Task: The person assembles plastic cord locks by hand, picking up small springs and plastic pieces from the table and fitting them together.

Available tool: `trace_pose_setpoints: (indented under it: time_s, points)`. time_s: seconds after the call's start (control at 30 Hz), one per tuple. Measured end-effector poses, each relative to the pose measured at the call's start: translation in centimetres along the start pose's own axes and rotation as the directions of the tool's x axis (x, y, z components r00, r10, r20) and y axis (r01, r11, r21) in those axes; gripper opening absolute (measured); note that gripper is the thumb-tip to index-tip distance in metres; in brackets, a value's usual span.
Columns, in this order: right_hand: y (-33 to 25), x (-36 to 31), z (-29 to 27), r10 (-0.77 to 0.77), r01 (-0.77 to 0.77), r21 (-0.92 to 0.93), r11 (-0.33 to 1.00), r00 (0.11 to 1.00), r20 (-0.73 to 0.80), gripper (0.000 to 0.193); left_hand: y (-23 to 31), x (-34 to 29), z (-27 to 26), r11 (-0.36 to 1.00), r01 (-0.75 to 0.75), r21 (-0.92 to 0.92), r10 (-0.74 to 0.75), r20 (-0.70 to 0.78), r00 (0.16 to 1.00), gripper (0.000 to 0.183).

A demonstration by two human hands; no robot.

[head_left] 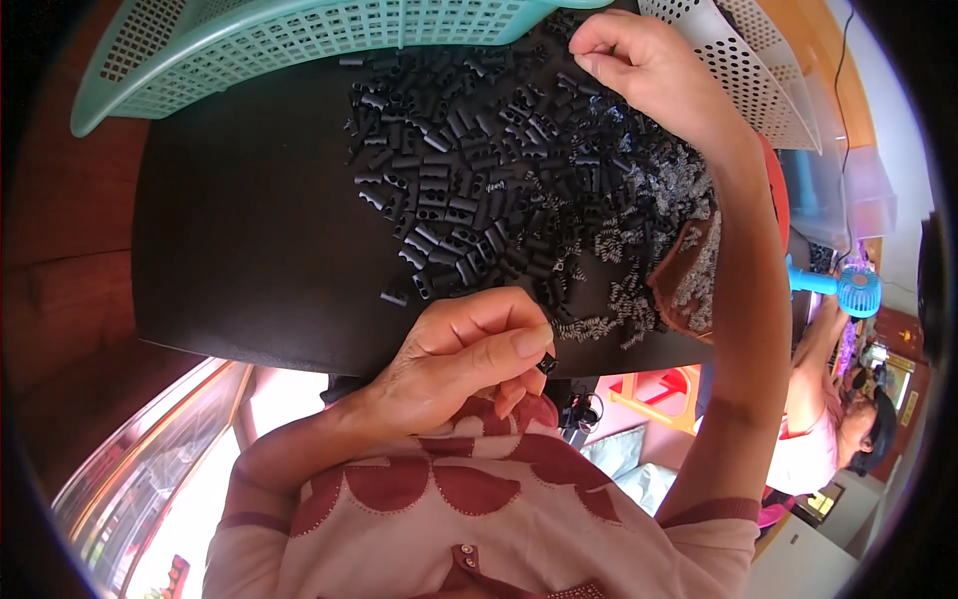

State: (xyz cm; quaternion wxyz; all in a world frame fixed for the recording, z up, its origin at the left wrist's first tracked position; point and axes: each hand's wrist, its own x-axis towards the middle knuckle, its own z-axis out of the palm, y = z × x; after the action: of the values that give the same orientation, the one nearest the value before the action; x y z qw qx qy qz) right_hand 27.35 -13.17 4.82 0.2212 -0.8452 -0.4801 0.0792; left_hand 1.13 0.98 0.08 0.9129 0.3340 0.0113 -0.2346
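Observation:
My left hand (469,349) is closed near the table's front edge, thumb pressed to the fingers. It grips a small black plastic piece with holes (548,363), whose end shows past the thumb tip. My right hand (649,70) reaches over the far right of the pile, its fingers pinched together; whatever is between them is hidden. Between the hands spreads a loose heap of black two-holed plastic pieces (434,185), resembling cord lock bodies. Small metal coil springs (609,245) lie among them on the right, with more on a brown dish or sheet (671,285) partly behind my right forearm.
A green slotted plastic basket (329,45) stands along the far left edge of the dark table (249,230). White perforated baskets (748,75) sit at the far right. A blue handheld fan (856,291) and another person (833,424) are farther right; an orange stool (654,394) stands below.

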Motion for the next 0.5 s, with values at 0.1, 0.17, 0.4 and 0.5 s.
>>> trace_pose_setpoints:
  time_s: [0.1, 0.17, 0.4, 0.5]
  points:
    - [-0.2, -0.2, 0.1, 0.067, -0.067, -0.003, 0.998, 0.998, 0.013, 0.007, -0.1, 0.1, 0.1, 1.000, 0.005, 0.012, -0.005, -0.010, 1.000, 0.021]
    - [0.5, -0.2, 0.4, 0.064, -0.046, -0.134, 0.990, 0.989, 0.133, 0.004, -0.2, 0.2, 0.1, 1.000, -0.013, 0.010, 0.013, 0.001, 1.000, 0.020]
    - [1.9, -0.4, -0.8, -0.037, 0.029, -0.103, 0.994, 0.996, -0.075, 0.017, 0.1, 0.3, 0.4, 1.000, 0.012, 0.007, -0.012, -0.004, 1.000, 0.020]
    - [0.9, 0.8, -1.1, -0.040, 0.014, -0.277, 0.961, 0.995, -0.087, 0.034, -0.2, 0.3, 0.1, 0.999, -0.022, 0.034, 0.022, 0.011, 1.000, 0.021]
